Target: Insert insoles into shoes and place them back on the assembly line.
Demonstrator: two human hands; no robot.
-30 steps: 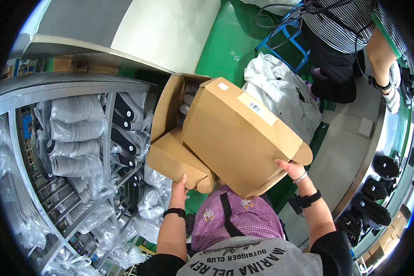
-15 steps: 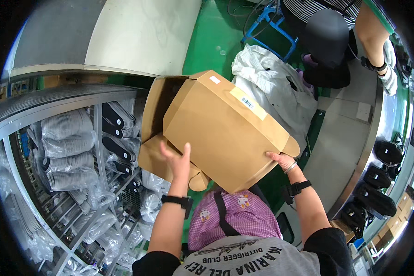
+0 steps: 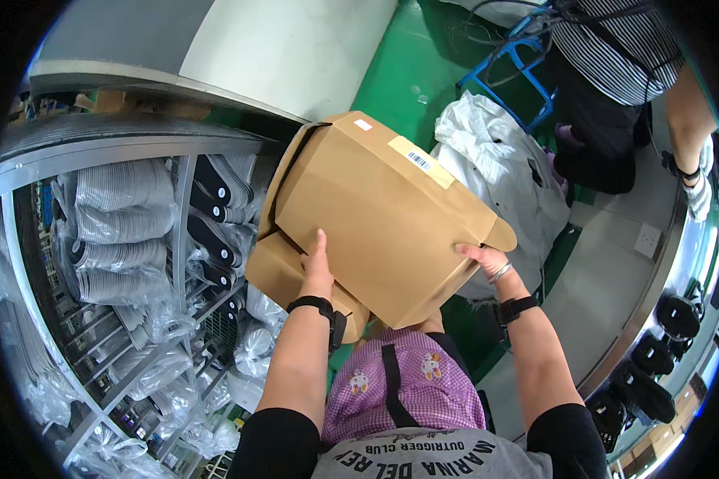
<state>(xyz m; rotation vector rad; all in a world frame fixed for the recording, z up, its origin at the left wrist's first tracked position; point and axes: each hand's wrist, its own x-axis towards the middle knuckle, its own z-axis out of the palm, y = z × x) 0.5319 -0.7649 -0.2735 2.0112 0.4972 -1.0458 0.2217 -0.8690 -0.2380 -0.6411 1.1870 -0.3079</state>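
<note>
**Overhead, a big carton held between two flat palms**

Seen from the head camera, the large brown cardboard carton (image 3: 375, 215) is held up in the air in front of the person, tilted, with a loose flap hanging at its lower left and a white barcode label on its upper face. The left hand (image 3: 318, 267) lies flat against the carton's lower left side, fingers (image 3: 320, 243) pressed together and pointing upward, a black wrist strap just below. The right hand (image 3: 487, 262) cups the lower right corner from beneath, its fingers spread along the edge; a ring and a black wristband show. Neither hand wraps around anything: the box rests between palms.

To the left stands a grey metal shelf rack (image 3: 96, 239) packed with stacks of shoe insoles in clear plastic bags. Beyond the carton lies a heap of white plastic sacks (image 3: 507, 172) on the green floor (image 3: 407, 56), beside a blue metal frame (image 3: 511, 72). Another person in a striped top (image 3: 615, 48) stands at upper right.

As a judgement, the grip looks the weak point: with only palm pressure and a tilted load, the carton could slide off, or the hanging flap could catch on the rack's uprights. Contents might spill through the unsealed end.
</note>
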